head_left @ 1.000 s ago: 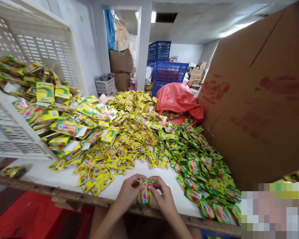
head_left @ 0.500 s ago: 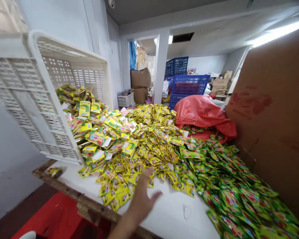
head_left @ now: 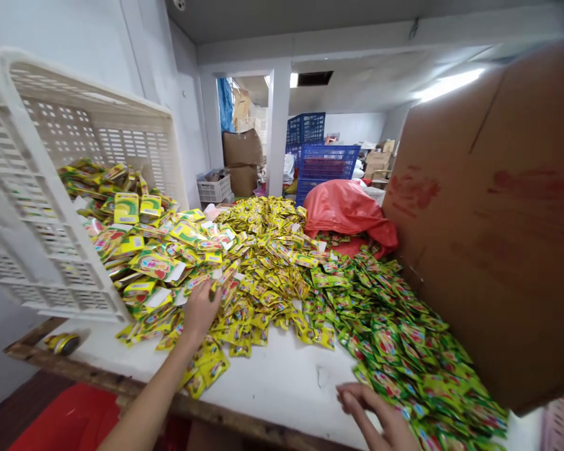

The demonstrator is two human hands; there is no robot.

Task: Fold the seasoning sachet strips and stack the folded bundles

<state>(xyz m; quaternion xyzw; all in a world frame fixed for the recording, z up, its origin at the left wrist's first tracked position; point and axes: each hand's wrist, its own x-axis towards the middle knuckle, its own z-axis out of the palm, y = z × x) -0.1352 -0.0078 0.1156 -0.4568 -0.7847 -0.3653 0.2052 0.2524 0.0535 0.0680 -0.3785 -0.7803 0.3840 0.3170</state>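
My left hand [head_left: 201,313] reaches into the heap of yellow packs, its fingers curled round one end of a slim yellow box [head_left: 226,274]. Around it lie other small yellow boxes [head_left: 153,265], some with open white flaps, and flat yellow sachets [head_left: 251,313]. My right hand [head_left: 378,416] is low over the table's front, thumb and fingers apart and nothing visible between them. It is nearest to the pile of green sachets [head_left: 404,351]. Some of its fingers are cut off by the lower edge.
A white plastic crate [head_left: 75,250] lies on its side at left, spilling boxes onto the white table [head_left: 282,376]. A tall cardboard box [head_left: 489,219] bounds the right. Behind are a red plastic bag [head_left: 348,210] and blue crates [head_left: 329,163]. A red stool [head_left: 70,419] stands below.
My left hand has moved up and left from the table's bare front to the yellow boxes and closed on one. My right hand has entered at lower right. The view has turned right.
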